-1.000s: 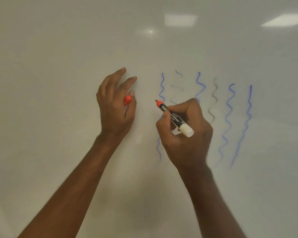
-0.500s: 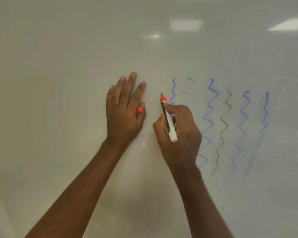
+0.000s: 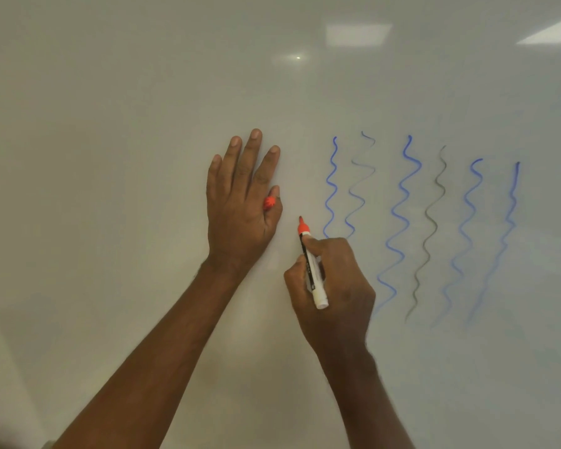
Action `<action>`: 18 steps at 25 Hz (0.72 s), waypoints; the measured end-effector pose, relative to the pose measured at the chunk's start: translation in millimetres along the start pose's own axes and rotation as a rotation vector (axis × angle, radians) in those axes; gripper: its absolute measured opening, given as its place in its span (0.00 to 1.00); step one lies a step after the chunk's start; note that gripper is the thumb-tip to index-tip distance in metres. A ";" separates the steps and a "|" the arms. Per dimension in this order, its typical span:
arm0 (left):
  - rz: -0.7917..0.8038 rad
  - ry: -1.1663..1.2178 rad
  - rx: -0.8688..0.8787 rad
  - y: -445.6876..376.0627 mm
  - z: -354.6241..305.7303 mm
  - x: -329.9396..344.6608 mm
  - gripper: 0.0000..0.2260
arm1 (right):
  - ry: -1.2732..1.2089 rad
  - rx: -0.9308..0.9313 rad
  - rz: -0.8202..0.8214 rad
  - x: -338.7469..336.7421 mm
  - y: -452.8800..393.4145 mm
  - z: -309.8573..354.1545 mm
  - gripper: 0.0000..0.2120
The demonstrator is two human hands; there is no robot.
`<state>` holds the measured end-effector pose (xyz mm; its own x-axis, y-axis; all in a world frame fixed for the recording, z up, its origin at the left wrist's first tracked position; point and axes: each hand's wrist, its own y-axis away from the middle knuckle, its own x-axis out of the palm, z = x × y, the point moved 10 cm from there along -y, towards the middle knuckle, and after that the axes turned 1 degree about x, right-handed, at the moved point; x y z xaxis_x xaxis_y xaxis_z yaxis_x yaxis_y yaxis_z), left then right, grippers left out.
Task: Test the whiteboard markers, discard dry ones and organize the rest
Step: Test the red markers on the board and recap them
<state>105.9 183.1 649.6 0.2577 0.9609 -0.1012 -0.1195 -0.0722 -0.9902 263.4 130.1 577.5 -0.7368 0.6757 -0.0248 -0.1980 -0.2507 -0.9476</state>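
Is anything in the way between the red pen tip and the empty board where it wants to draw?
No. The marker tip sits on bare whiteboard, between the left hand and the leftmost blue squiggle. The right hand grips the marker behind its tip.

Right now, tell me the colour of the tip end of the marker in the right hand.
Orange-red, seen in the head view on the marker gripped by the right hand.

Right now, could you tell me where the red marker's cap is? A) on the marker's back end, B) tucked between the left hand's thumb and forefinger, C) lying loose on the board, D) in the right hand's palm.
B: the red cap shows between the thumb and forefinger of the left hand, which lies flat on the whiteboard.
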 end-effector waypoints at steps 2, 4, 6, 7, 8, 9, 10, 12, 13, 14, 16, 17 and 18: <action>0.009 0.009 -0.004 2.6 -0.4 0.9 0.23 | -0.005 0.059 -0.010 -3.9 6.4 -8.4 0.11; 0.007 0.005 -0.010 6.9 -0.3 0.6 0.23 | -0.026 0.100 -0.010 -4.9 12.9 -13.7 0.11; 0.011 0.010 -0.014 13.5 -1.8 1.6 0.22 | 0.016 0.037 0.037 -1.2 23.2 -7.7 0.13; 0.013 0.015 -0.014 17.7 -2.5 2.6 0.22 | 0.018 0.037 0.046 -1.1 27.7 -8.5 0.14; 0.014 0.017 -0.014 22.5 -3.2 3.4 0.22 | -0.001 0.072 0.047 -2.0 30.9 -12.5 0.14; 0.015 0.018 -0.016 27.8 -4.0 3.9 0.22 | -0.018 0.104 0.049 -2.7 34.4 -16.7 0.13; 0.016 0.018 -0.016 33.0 -5.0 4.4 0.22 | -0.016 0.099 0.055 -3.0 38.0 -17.2 0.13; 0.028 0.024 -0.007 43.9 -6.3 6.6 0.22 | 0.021 0.044 0.075 -3.1 45.8 -14.7 0.13; 0.036 0.025 0.000 49.3 -6.9 7.7 0.22 | 0.024 0.045 0.077 -3.7 48.7 -15.9 0.13; 0.040 0.023 0.005 54.4 -7.6 8.4 0.22 | 0.023 0.060 0.078 -4.1 51.3 -18.4 0.14; 0.046 0.027 0.004 63.4 -8.0 9.4 0.22 | 0.031 0.058 0.101 -2.6 58.4 -20.0 0.15; 0.051 0.034 0.003 67.6 -8.1 10.4 0.21 | 0.042 0.046 0.115 -2.3 62.6 -20.0 0.15; 0.058 0.037 0.003 71.7 -8.5 11.4 0.21 | 0.047 0.037 0.125 -2.8 66.1 -19.7 0.14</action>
<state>108.4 186.7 576.6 0.2858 0.9446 -0.1616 -0.1378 -0.1263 -0.9824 265.1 125.3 508.6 -0.7260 0.6693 -0.1578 -0.1312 -0.3600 -0.9237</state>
